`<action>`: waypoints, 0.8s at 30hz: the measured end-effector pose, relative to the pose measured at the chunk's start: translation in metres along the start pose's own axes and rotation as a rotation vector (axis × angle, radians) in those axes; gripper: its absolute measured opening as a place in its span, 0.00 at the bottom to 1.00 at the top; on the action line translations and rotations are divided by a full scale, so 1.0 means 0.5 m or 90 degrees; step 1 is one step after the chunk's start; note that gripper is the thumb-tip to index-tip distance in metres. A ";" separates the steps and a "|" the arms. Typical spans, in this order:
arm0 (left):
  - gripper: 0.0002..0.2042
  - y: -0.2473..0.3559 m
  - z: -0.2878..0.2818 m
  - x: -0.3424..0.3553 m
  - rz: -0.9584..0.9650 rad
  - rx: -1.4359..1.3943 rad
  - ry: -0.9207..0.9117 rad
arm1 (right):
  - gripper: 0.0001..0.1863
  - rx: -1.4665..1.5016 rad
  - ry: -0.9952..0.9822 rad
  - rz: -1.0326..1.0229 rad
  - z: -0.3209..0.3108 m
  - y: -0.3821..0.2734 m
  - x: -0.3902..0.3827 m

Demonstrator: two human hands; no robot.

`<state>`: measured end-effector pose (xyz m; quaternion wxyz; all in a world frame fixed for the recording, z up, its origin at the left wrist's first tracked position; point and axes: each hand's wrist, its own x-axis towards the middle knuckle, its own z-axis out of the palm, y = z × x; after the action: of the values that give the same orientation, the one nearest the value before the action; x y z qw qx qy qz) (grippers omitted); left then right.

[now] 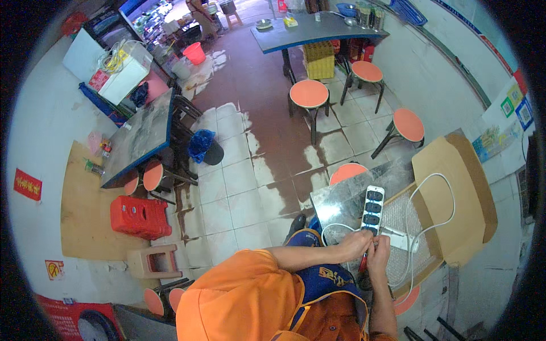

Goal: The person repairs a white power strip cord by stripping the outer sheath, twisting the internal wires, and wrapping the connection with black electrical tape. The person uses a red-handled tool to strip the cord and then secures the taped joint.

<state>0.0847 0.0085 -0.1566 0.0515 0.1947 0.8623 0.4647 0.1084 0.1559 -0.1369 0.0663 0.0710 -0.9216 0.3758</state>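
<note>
My left hand and my right hand meet at the near end of a white power strip with dark blue sockets. The fingers of both are closed and pressed close together; whatever small thing they pinch is hidden. A red-handled tool shows just below them, its kind unclear. A white cable loops out left of my left hand. Beside my right hand, a second white device lies on bubble wrap within an open cardboard box.
The metal-topped table carries the box. Orange stools stand ahead and to the right. A far table holds bowls and jars. On the left are a dark table, a lined bin, a red case and a plastic stool.
</note>
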 end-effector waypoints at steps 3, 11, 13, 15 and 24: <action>0.08 -0.006 -0.002 0.004 0.023 -0.015 -0.006 | 0.06 -0.027 -0.013 0.002 0.001 0.007 -0.001; 0.05 -0.013 0.001 0.007 0.025 0.006 -0.030 | 0.10 -0.009 -0.143 0.062 -0.027 0.016 0.015; 0.06 -0.010 0.008 0.003 0.053 0.022 -0.043 | 0.08 -0.016 -0.126 -0.008 -0.030 0.024 0.018; 0.06 -0.015 0.008 0.023 0.024 -0.023 -0.091 | 0.07 -0.068 -0.128 -0.065 -0.036 0.027 0.028; 0.08 0.017 -0.031 0.009 -0.015 -0.072 -0.068 | 0.06 -0.064 -0.101 -0.028 -0.012 0.043 0.019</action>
<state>0.0788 0.0026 -0.1404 0.1138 0.2059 0.8327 0.5012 0.0956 0.1746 -0.1459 0.0049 0.1171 -0.9398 0.3211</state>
